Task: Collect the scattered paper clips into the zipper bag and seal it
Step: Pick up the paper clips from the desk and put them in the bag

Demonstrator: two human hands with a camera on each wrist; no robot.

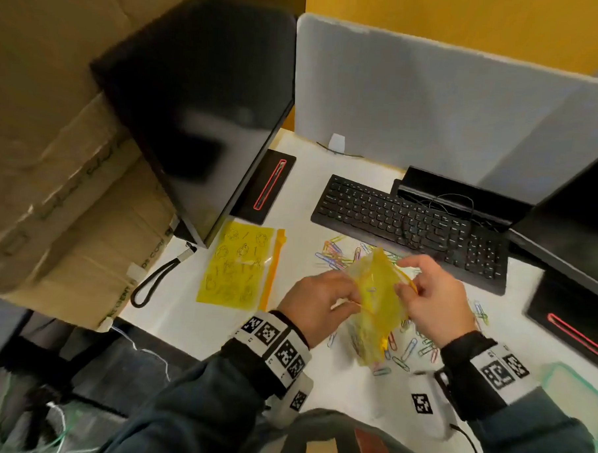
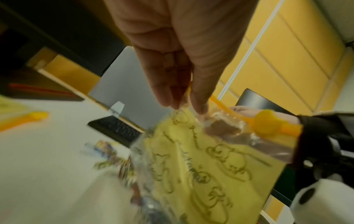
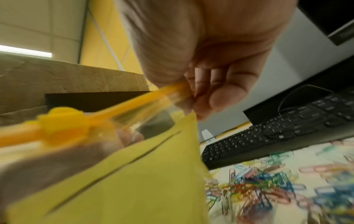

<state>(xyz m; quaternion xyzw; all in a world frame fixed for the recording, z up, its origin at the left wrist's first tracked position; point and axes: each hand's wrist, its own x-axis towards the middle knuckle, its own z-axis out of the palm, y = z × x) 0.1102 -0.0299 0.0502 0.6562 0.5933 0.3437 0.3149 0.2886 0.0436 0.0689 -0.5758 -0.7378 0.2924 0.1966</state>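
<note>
A yellow zipper bag (image 1: 376, 298) with line drawings hangs above the desk, held between both hands. My left hand (image 1: 318, 302) pinches one side of its top edge (image 2: 186, 100). My right hand (image 1: 435, 297) pinches the orange zipper strip (image 3: 172, 94) at the other side. The yellow slider (image 2: 266, 122) sits along the strip near the right wrist. Several coloured paper clips (image 1: 334, 253) lie scattered on the white desk beyond the bag and more paper clips (image 1: 412, 347) lie below it. A clip pile (image 3: 254, 181) shows under the bag.
A second yellow zipper bag (image 1: 237, 268) lies flat to the left. A black keyboard (image 1: 410, 224) sits behind the clips, monitors (image 1: 199, 112) stand left and right, a cardboard box (image 1: 47, 147) is at far left, and a green-rimmed container (image 1: 575, 385) is at the right edge.
</note>
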